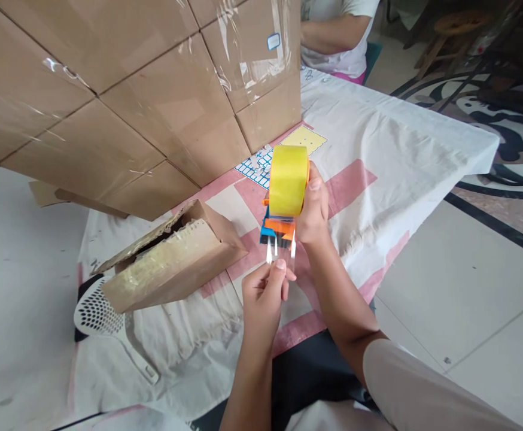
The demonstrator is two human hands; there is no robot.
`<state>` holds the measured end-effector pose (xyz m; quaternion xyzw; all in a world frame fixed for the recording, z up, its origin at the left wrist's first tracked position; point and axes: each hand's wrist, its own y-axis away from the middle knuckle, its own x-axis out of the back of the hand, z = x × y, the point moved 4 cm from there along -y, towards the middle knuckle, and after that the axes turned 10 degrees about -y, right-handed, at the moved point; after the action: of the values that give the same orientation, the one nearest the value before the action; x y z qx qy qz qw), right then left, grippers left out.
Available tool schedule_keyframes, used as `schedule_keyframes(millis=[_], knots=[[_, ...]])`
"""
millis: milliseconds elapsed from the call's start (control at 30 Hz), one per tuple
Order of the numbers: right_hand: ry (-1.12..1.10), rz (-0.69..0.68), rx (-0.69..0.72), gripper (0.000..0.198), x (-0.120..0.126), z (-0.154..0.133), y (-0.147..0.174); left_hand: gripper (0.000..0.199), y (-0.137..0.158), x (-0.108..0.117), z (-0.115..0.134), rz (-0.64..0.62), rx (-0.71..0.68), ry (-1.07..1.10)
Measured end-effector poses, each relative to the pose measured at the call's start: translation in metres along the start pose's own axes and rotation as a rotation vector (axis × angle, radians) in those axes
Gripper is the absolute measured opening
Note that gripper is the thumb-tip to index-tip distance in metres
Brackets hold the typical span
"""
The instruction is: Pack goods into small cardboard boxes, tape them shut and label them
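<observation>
Left hand (265,286): strip (283,252) is pinched.
Right hand (314,209): dispenser (280,227) is grasped above table (373,134), toward near edge.
Strip: best held taut, untwisted.

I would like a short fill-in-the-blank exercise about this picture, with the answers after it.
The tape roll in the right hand is ____.
The left hand pinches the clear tape strip between a finger and the ____.
The perforated paddle is ____.

Missing words: yellow; thumb; white.
</observation>
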<state>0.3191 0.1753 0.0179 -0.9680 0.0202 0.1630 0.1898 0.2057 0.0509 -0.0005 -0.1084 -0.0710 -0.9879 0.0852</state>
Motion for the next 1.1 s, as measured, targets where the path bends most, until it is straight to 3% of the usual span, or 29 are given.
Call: schedule_keyframes(millis=[167,300,567,767,933,1100], knots=[[-0.096,0.011,-0.072,0.078,-0.008,0.007,-0.002,0.049,0.014,0.007,-0.005,0.025,0.026,-0.055],[-0.194,0.095,-0.102,0.069,-0.002,0.011,-0.009,0.048,0.027,0.011,-0.018,-0.001,0.075,-0.121],[0.023,-0.042,0.021,0.075,0.001,-0.002,-0.006,0.048,0.033,0.015,-0.019,0.009,0.050,-0.184],[0.019,0.025,0.037,0.070,0.008,-0.010,-0.004,0.047,0.035,0.017,-0.019,0.005,0.107,-0.171],[-0.015,0.068,-0.012,0.080,-0.002,-0.010,-0.004,0.046,0.020,0.019,-0.023,0.031,-0.003,-0.219],[0.048,0.033,0.037,0.096,-0.006,-0.012,-0.007,0.045,0.004,0.023,-0.014,0.047,-0.093,-0.301]])
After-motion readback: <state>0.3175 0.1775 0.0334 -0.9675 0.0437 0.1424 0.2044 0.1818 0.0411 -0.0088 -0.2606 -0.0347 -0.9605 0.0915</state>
